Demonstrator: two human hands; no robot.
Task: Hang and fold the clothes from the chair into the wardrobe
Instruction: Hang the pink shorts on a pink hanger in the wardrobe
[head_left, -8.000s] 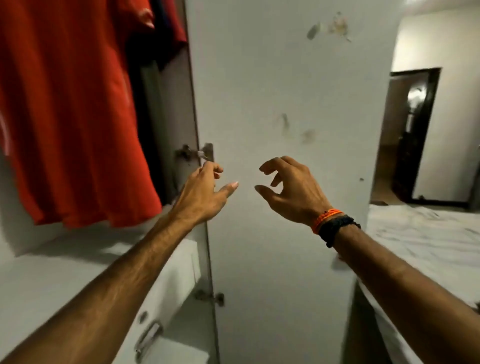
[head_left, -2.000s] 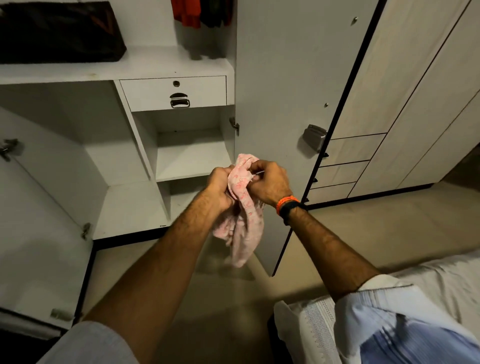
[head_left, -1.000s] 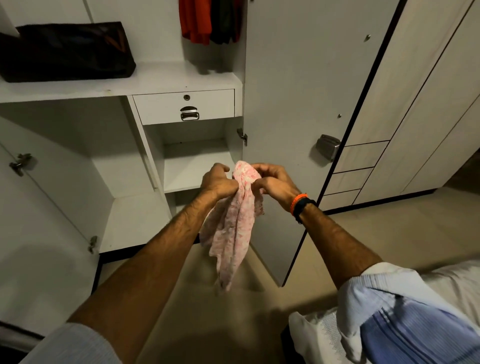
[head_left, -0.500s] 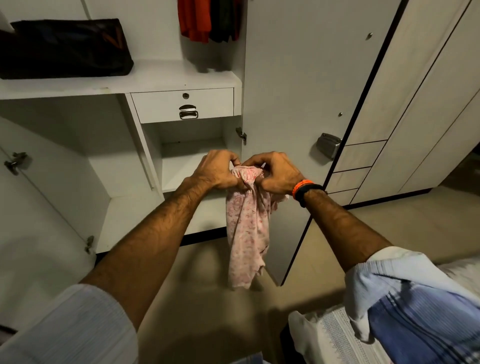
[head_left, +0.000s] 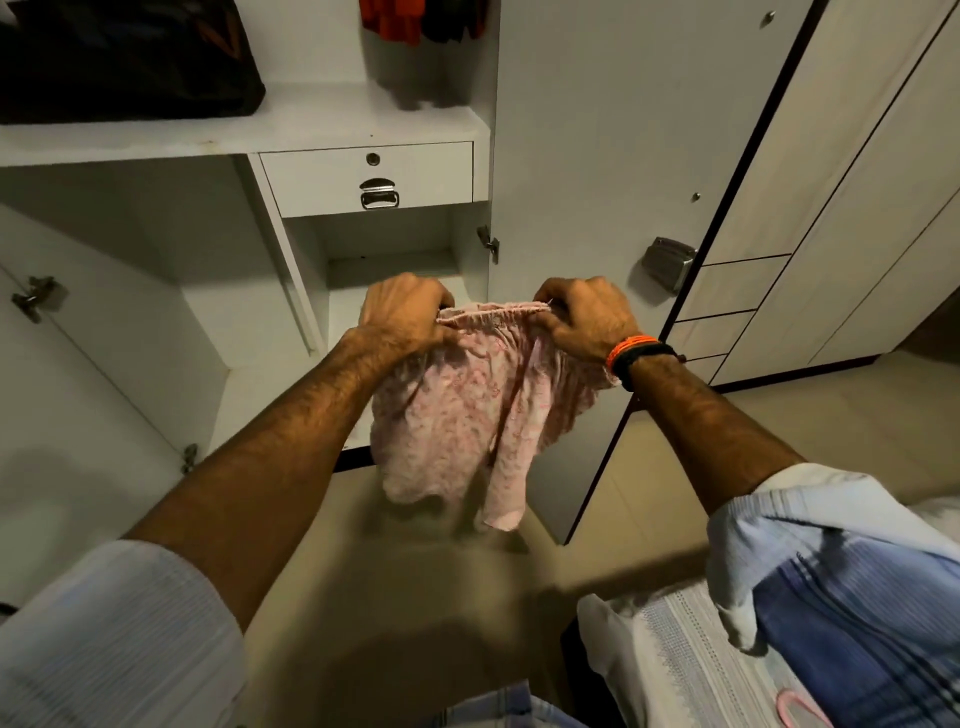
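A small pink patterned garment (head_left: 467, 410) hangs in the air in front of the open white wardrobe (head_left: 260, 130). My left hand (head_left: 402, 314) grips the left end of its elastic waistband, and my right hand (head_left: 587, 317) grips the right end. The waistband is stretched flat between them, and two short legs dangle below. Red and dark clothes (head_left: 421, 21) hang at the top inside the wardrobe. No chair is in view.
A dark bag (head_left: 124, 57) lies on the upper shelf. Below it are a drawer (head_left: 369, 179) and open shelves. The wardrobe door (head_left: 613, 171) stands open right of my hands. White bedding (head_left: 670, 660) lies at lower right, with beige floor below.
My hands have moved apart along the waistband, spreading the bunched pink garment out flat. Earlier still I was at the hanging clothes with nothing in either hand.
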